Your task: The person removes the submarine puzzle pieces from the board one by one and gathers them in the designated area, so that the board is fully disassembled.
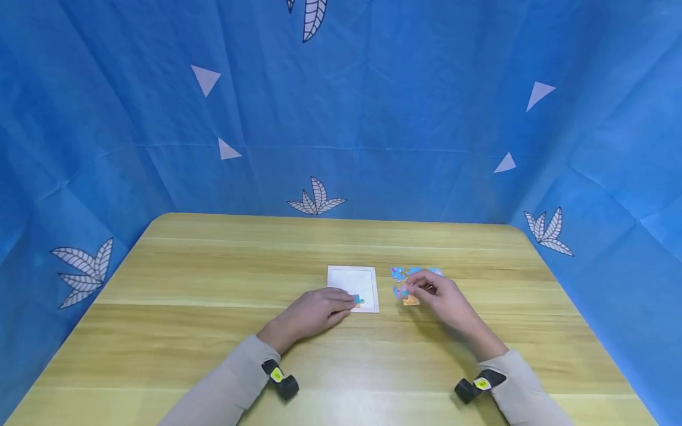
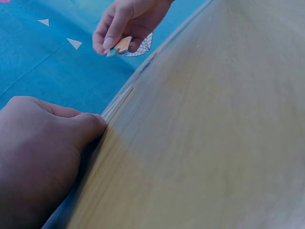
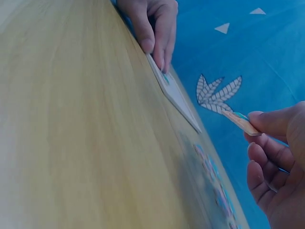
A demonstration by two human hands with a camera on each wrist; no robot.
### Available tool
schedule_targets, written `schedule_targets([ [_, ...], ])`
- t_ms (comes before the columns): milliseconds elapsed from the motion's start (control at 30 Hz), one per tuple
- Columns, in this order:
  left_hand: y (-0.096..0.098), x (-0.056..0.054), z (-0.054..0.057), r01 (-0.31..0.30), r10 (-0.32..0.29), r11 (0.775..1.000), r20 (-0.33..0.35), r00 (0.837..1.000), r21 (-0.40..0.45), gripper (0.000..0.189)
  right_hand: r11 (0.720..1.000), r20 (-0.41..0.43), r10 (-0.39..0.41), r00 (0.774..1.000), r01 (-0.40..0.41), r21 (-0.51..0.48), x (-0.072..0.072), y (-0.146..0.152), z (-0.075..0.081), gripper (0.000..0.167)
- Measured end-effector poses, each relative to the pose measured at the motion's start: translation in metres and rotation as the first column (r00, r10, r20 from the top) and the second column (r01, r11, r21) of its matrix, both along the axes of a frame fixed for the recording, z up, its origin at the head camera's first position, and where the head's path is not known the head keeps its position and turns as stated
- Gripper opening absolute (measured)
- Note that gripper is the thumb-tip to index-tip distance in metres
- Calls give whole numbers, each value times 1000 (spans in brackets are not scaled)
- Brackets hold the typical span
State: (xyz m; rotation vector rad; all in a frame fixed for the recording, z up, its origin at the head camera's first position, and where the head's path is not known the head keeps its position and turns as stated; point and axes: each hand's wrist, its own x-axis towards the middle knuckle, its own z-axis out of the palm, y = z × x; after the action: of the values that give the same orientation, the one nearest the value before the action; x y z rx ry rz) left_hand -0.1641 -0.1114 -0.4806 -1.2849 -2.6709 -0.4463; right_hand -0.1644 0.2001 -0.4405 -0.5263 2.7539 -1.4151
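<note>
My right hand [image 1: 439, 297] pinches an orange and teal puzzle piece [image 3: 241, 123] between thumb and index finger, raised above the table; the other fingers are bent below. Loose puzzle pieces [image 1: 398, 273], blue, pink and purple, lie beneath and beyond this hand, which partly hides them. A white square puzzle tray [image 1: 348, 278] with a raised rim lies to their left. My left hand [image 1: 318, 310] rests on its near left part, fingers fairly straight on top and thumb at the near edge. By those fingertips, a teal and orange piece [image 1: 359, 300] sits inside the tray, partly covered.
The wood-grain table [image 1: 213, 331] extends to both sides, with rounded far corners. Behind it hangs a blue cloth [image 1: 426, 89] printed with white leaves and triangles. Each sleeve cuff carries a black wrist camera, one on the left [image 1: 288, 387] and one on the right [image 1: 467, 390].
</note>
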Motion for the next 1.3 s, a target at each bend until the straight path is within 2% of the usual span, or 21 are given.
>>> schedule_targets([
  [533,1,-2,4,20,-20,1000,-60,998,1,33,994,-15,-101,995,102,46,14,41,-5,16],
  [700,0,-3,2,17,-17,1000,-51,999,5,33,990,-3,-127,992,126,61,18,51,-11,18],
  [900,0,-2,0,11,-10,1000,-51,999,7,33,980,7,-158,987,156,125,19,62,-17,20],
  [1300,-1,0,0,3,-2,1000,-50,999,11,33,962,-77,-149,986,163,222,16,71,-26,14],
])
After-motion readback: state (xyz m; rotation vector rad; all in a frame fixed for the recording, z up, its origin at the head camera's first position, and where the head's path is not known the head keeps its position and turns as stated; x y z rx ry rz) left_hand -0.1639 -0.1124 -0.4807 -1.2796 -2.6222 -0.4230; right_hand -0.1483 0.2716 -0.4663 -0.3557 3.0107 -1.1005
